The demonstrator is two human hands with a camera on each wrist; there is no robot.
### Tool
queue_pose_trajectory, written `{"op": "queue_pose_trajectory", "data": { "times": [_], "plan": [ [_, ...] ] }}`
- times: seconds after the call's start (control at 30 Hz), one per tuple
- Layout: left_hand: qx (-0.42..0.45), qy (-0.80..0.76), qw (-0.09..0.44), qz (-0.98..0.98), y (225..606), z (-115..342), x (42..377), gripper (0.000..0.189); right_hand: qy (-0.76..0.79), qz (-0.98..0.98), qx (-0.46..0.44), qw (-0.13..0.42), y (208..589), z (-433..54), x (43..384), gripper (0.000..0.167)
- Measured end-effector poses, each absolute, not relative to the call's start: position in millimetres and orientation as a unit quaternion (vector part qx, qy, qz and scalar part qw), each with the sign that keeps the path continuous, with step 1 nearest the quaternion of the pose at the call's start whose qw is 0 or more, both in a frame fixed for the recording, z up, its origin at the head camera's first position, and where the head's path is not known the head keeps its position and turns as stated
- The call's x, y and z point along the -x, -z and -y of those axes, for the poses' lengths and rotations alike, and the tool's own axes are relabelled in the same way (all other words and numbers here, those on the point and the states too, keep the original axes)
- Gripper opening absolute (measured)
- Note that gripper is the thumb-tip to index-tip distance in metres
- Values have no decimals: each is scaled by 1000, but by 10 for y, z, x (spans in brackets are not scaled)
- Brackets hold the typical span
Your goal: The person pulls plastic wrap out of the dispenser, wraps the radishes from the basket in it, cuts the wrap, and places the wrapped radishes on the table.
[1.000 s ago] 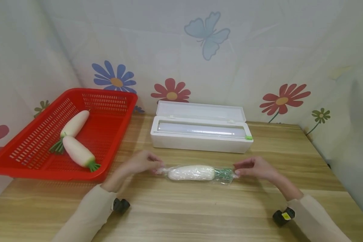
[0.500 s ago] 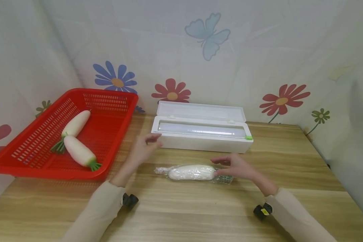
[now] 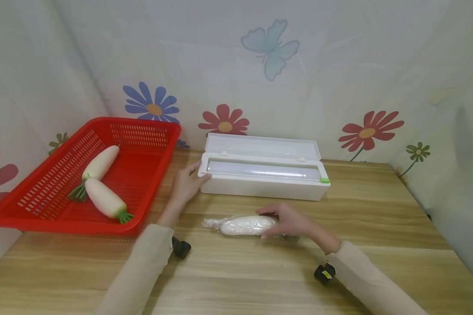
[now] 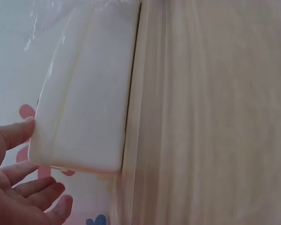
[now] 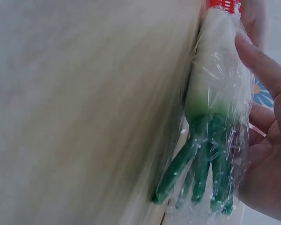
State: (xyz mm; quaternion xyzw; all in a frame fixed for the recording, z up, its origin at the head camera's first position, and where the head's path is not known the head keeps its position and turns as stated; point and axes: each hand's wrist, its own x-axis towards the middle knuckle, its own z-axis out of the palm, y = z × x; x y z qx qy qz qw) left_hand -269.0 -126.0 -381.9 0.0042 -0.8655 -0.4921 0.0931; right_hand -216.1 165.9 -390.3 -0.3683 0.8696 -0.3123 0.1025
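A white radish (image 3: 246, 225) wrapped in clear cling film lies across the table, twisted film at its left end. My right hand (image 3: 289, 221) comes over its leafy end, thumb on the near side and fingers on the far side. The right wrist view shows the thumb (image 5: 260, 65) over the film's edge and the green leaf stems (image 5: 206, 164) under the film. My left hand (image 3: 186, 183) is at the left end of a white cling film box (image 3: 264, 186). Its thumb touches the box's edge, while the other fingers (image 4: 42, 192) spread loosely past the end.
A red plastic basket (image 3: 157, 175) at the left holds two unwrapped white radishes (image 3: 104, 199). The box's lid (image 3: 264, 146) is raised, and a film roll (image 3: 260, 169) shows inside. A flower-patterned sheet (image 3: 299, 100) hangs behind the wooden table (image 3: 240, 280).
Both hands have let go of the film's ends. The left hand has moved forward to the box. The right hand has moved left over the wrapped radish, which stays on the table.
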Motion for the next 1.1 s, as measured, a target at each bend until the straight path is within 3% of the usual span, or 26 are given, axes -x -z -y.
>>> {"op": "queue_pose_trajectory", "data": {
  "times": [0.63, 1.1],
  "plan": [
    [10, 518, 53, 854, 3786, 1258, 2694, 51, 343, -879, 318, 97, 3856, -1713, 2164, 47],
    [3, 519, 49, 854, 3802, 1251, 2711, 53, 349, -927, 141, -8, 3438, -2565, 2255, 51]
  ]
}}
